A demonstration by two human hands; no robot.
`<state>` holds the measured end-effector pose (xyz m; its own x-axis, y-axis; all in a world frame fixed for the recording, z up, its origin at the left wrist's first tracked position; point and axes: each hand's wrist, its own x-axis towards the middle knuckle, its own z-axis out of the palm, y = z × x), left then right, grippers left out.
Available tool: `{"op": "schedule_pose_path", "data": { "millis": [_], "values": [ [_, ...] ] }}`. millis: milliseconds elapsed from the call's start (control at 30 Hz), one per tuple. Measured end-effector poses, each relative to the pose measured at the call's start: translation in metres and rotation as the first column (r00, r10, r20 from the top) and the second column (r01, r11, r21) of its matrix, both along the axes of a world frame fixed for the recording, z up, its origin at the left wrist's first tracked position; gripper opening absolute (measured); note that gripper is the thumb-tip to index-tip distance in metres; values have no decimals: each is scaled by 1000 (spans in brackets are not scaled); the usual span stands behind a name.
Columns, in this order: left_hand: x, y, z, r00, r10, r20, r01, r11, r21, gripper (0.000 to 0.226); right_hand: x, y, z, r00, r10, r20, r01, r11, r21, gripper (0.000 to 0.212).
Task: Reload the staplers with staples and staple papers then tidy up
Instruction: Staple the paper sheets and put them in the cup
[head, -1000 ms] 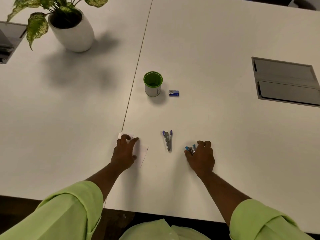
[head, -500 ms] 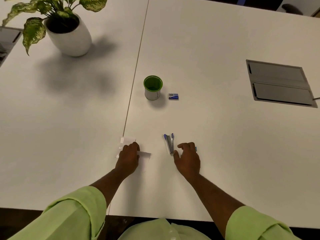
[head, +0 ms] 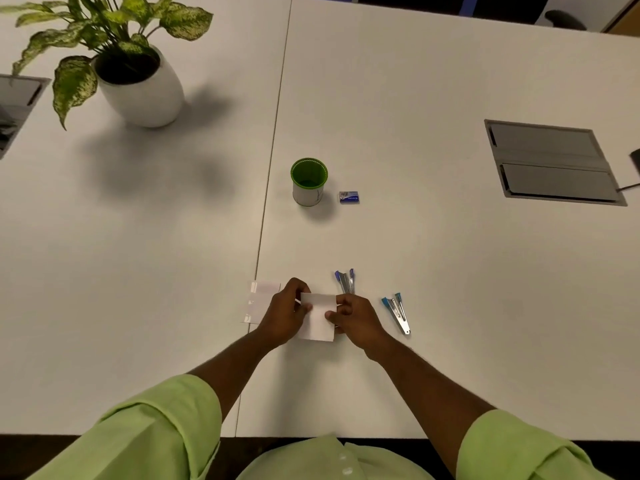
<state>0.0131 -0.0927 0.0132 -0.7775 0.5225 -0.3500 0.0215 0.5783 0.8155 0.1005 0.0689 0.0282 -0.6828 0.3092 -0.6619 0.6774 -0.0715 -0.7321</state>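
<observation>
Both hands, left [head: 284, 313] and right [head: 356, 318], pinch a small white paper slip [head: 318, 317] over the white worktop [head: 450, 271], purple stapler [head: 345, 281] just behind.

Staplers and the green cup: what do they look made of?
Both staplers look like shiny bare metal with coloured, probably plastic, tips: purple on one, blue on the other. The cup has a glossy green rim and inside, likely plastic; its pale outer wall could be plastic or card.

Low in the frame's centre, the left hand [head: 284, 311] and right hand [head: 356, 318] pinched a small white paper [head: 318, 318] between them; two staplers [head: 346, 282] lay right of it.
</observation>
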Motion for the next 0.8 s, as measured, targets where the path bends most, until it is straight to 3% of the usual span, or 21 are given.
{"op": "schedule_pose_path", "data": {
  "millis": [133,267,400,533,667,800],
  "values": [
    [2,1,1,970,146,195,-149,989,-1,30,1,-5,5,993,-110,-31,110,994,15,24],
    [4,-5,2,895,216,389,-247,968,32,21,7,-7,5,985,-164,-59,167,985,52,24],
    [5,-9,7,870,229,437,-295,951,89,16,14,-10,3,987,-159,-33,158,987,-16,38],
    [4,-9,11,878,188,441,-273,952,136,13,17,-11,4,983,-152,-102,153,988,7,25],
    [3,-4,18,893,144,426,-235,957,168,27,16,-10,6,972,-174,-160,175,985,-10,32],
    [-2,3,22,823,222,523,-345,927,149,23,15,-7,5,960,-211,-185,208,977,-36,41]
  ]
}}
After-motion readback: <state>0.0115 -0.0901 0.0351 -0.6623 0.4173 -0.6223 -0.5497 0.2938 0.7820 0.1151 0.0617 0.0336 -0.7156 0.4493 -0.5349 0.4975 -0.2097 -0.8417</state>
